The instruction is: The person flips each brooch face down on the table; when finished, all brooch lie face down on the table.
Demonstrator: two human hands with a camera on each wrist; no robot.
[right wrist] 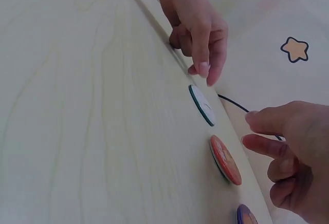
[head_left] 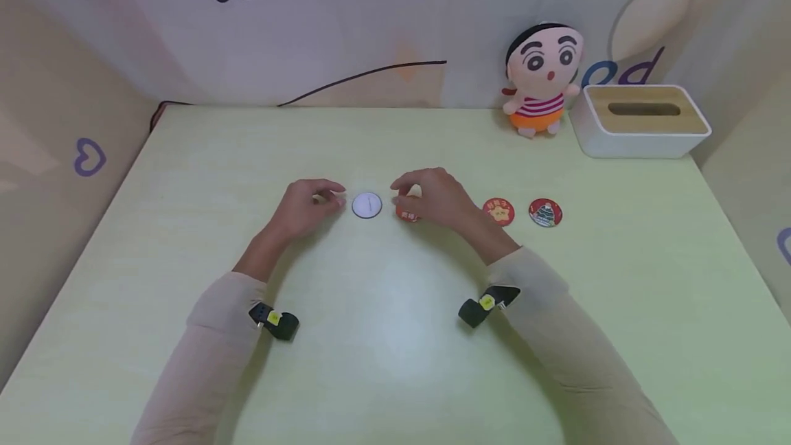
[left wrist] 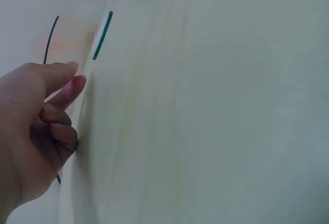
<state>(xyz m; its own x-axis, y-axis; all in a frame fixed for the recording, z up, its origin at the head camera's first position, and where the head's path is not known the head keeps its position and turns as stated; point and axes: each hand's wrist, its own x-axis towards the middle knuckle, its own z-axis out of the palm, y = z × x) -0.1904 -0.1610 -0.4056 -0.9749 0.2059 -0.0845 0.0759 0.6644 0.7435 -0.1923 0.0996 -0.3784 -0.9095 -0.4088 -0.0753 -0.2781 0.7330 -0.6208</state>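
A round disc with a plain white face [head_left: 367,205] lies on the table between the two hands. Just left of it is my left hand [head_left: 307,208], thumb and forefinger a little apart with nothing between them, other fingers curled in. My right hand [head_left: 432,198] hovers over a red round badge [head_left: 408,210] and partly hides it in the head view. In the right wrist view, a gap separates the right thumb and forefinger, and the red badge [right wrist: 226,160] lies apart from them. The white disc [right wrist: 202,105] shows a dark green rim there.
Right of the right hand lie a red badge with a yellow figure [head_left: 499,211] and one with a Christmas tree [head_left: 546,213]. A plush doll [head_left: 540,81] and a white tissue box with a wooden lid [head_left: 643,136] stand at the back right, before a curtain.
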